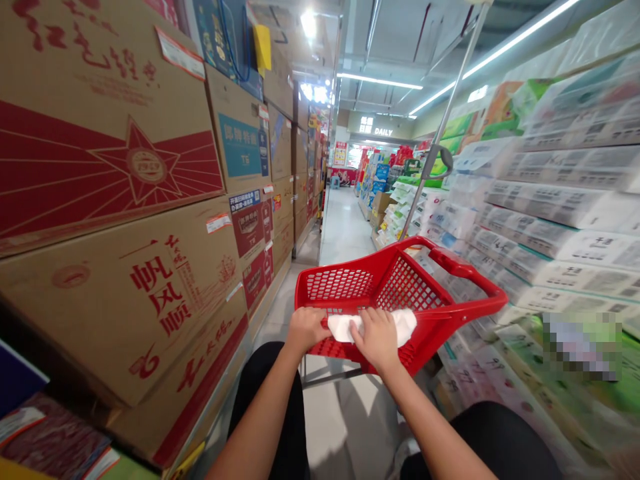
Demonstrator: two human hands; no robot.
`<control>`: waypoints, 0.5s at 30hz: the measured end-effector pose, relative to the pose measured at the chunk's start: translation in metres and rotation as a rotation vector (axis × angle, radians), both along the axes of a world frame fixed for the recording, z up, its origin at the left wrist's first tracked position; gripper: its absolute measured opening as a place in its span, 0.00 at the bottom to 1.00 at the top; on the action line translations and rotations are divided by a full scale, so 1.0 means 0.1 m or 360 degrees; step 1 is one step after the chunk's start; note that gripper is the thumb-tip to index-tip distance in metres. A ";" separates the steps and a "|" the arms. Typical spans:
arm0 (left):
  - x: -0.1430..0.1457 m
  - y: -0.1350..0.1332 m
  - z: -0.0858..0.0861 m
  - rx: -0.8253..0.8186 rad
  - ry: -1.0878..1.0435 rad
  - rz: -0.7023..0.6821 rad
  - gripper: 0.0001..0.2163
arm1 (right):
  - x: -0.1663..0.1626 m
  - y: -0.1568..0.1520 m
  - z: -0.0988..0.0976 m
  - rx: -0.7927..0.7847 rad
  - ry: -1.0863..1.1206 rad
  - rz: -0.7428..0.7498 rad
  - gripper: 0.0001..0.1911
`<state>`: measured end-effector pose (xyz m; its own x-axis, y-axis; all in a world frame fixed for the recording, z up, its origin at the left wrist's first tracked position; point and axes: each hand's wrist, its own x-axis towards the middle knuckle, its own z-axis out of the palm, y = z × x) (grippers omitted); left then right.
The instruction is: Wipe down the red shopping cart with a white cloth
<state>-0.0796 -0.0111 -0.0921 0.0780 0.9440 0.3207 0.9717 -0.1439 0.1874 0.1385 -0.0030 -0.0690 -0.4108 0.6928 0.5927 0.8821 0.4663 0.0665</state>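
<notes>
A red plastic shopping basket [440, 313] stands tilted in front of me in a shop aisle. My left hand [306, 328] is closed over the basket's near rim. My right hand [377, 339] presses a white cloth [406, 323] flat against the same rim, fingers curled down onto it. The cloth drapes over the edge between and beside my hands. My knees in black trousers show below.
Stacked brown cardboard boxes [125, 200] with red print wall the left side. Wrapped packs of tissue paper [560, 200] fill the shelves on the right. A metal pole [445, 127] rises behind the basket. The pale tiled aisle floor [345, 230] runs ahead to further displays.
</notes>
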 end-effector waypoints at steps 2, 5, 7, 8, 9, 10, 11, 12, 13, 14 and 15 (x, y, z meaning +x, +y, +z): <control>-0.01 -0.02 -0.02 0.0039 -0.0004 -0.0009 0.15 | -0.15 -0.03 -0.06 -0.0008 0.0008 0.0035 0.15; -0.05 -0.03 -0.03 0.0078 0.0020 -0.0009 0.13 | -0.12 -0.01 -0.08 -0.0004 -0.0053 0.0109 0.15; -0.09 -0.03 -0.03 0.0077 0.0046 -0.0004 0.15 | 0.06 0.03 -0.03 0.0003 -0.0110 0.0138 0.15; -0.11 -0.03 -0.03 0.0066 0.0059 0.0000 0.17 | 0.18 0.06 0.02 0.0009 -0.0136 0.0135 0.16; -0.14 -0.02 -0.02 0.0049 0.0068 0.0006 0.20 | 0.33 0.09 0.08 0.0017 -0.0163 0.0122 0.16; -0.16 -0.01 -0.01 0.0029 0.0074 0.0014 0.23 | 0.50 0.12 0.14 0.0026 -0.0192 0.0099 0.17; -0.18 0.00 -0.01 0.0007 0.0078 0.0021 0.26 | 0.66 0.15 0.21 0.0038 -0.0224 0.0072 0.17; -0.20 0.00 0.00 -0.0014 0.0079 0.0026 0.27 | 0.82 0.18 0.28 0.0050 -0.0259 0.0044 0.18; -0.22 0.01 0.00 -0.0028 0.0079 0.0031 0.28 | 0.97 0.20 0.34 0.0060 -0.0293 0.0015 0.18; -0.23 0.02 0.00 -0.0033 0.0081 0.0033 0.28 | 1.09 0.21 0.39 0.0068 -0.0320 -0.0016 0.18; -0.23 0.02 0.00 -0.0032 0.0084 0.0031 0.28 | 1.17 0.22 0.43 0.0073 -0.0333 -0.0053 0.18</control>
